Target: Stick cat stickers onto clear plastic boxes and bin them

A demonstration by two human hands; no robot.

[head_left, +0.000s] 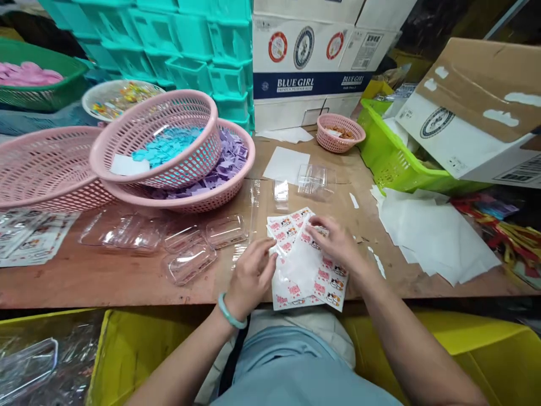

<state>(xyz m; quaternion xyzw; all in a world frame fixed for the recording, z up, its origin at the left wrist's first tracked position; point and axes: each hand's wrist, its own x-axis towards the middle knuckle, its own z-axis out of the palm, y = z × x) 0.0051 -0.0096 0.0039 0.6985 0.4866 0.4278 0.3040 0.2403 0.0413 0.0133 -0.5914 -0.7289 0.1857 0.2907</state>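
Worktop (127, 282): brown surface. Left: pink baskets (198, 201), clear trays (192, 264) on their near side. Centre, reaching near edge: overlapping printed sheets (333, 282). Far centre: white sheet (285, 162), small basket (336, 141). Right: green basket (395, 163); nearer, loose white papers (435, 237).

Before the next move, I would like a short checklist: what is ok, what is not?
1. Left hand and right hand both visible: ok.
2. Sticker sheets stacked squarely: not ok, fanned out.
3. Their print uncovered: not ok, a whitish piece lies over it.
4. Sheets wholly on table: not ok, a corner overhangs.
5. Firm grip in either hand: cannot tell.
6. Clear trays at left apart from sheets: ok.
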